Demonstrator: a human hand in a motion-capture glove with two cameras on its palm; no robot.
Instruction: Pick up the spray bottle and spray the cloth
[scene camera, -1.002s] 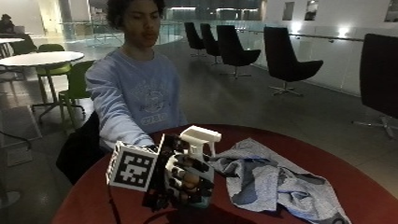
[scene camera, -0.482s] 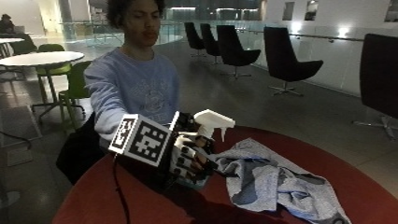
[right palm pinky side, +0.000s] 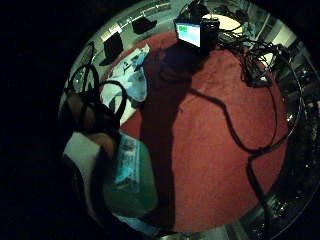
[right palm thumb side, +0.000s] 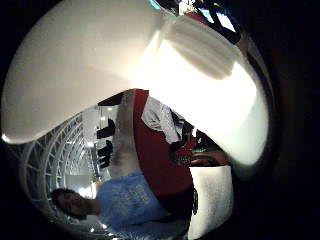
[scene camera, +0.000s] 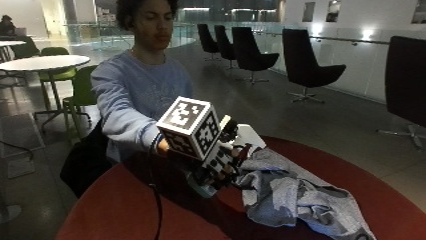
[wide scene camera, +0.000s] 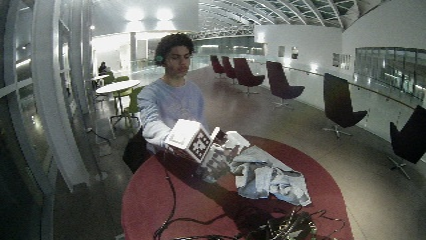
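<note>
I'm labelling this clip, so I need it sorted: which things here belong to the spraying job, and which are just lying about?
Belongs to the job:
spray bottle, held in the gloved right hand
grey cloth on the red table

Lying about:
laptop
black cables

Smooth glossy white plastic spray bottle (scene camera: 245, 136), crumpled soft grey cloth (scene camera: 299, 197), matt red table (scene camera: 120, 215)

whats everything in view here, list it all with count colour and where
spray bottle: one, white head, pale green body, held above the table beside the cloth
cloth: one, grey, crumpled on the table
table: one, round, red top
laptop: one, screen lit, at the table's far edge
cables: several, black, trailing across the table
chairs: several, dark, along the wall behind
gloved right hand: one, black, fingers curled round the spray bottle
</note>
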